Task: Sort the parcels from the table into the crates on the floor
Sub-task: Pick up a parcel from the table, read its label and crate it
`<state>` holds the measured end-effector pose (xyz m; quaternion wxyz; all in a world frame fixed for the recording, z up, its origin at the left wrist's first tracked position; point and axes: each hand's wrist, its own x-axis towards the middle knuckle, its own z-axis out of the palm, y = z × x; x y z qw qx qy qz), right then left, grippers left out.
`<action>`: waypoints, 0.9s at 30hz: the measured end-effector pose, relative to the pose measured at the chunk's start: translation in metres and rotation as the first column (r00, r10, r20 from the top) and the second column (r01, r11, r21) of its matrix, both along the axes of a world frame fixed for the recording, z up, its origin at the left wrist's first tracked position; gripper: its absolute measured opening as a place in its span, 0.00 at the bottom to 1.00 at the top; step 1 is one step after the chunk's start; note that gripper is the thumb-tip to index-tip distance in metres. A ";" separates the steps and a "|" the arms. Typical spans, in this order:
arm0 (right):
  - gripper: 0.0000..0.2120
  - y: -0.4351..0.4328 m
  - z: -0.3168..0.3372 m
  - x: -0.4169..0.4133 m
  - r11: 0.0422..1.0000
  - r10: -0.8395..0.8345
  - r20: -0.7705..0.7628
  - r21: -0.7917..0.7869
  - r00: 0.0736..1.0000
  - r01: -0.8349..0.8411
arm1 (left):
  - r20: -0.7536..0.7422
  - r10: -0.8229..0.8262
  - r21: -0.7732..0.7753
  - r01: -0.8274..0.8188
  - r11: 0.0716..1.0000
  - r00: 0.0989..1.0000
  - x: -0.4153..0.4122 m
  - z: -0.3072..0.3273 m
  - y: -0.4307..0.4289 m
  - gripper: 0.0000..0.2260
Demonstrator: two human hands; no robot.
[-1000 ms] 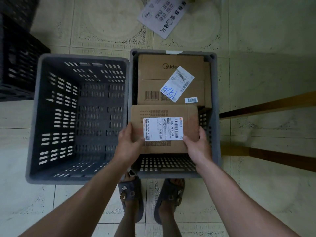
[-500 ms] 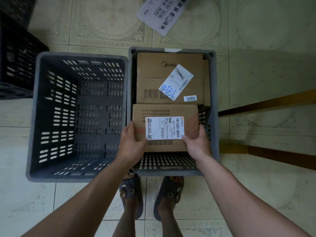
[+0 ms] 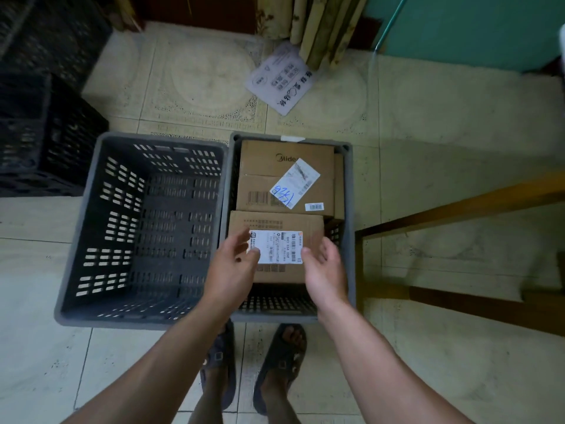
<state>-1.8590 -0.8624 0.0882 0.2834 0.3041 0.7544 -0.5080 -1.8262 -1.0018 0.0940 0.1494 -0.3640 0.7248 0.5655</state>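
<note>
Two grey slotted crates stand side by side on the tiled floor in front of my feet. The left crate has nothing in it. The right crate holds a large brown box at its far end and a smaller brown box with a white label at its near end. My left hand and my right hand hover over the smaller box with fingers spread, holding nothing.
Dark stacked crates stand at the far left. A white printed bag lies on the floor beyond the crates, by a curtain. Wooden table rails run along the right. My sandalled feet are just behind the crates.
Both hands have let go of the smaller box, which now lies in the right crate, and have lifted off it with fingers spread. My view has tilted up and back.
</note>
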 end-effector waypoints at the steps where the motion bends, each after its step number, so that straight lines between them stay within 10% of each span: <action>1: 0.28 -0.001 0.011 0.002 1.000 -0.006 -0.011 -0.014 1.000 0.006 | -0.011 0.012 0.010 -0.012 1.000 1.000 0.003 0.009 0.003 0.20; 27: 0.23 0.065 0.334 0.125 0.949 -0.313 -0.425 -0.182 0.849 0.258 | -0.347 -0.046 0.395 0.190 0.899 0.937 0.075 0.324 0.089 0.12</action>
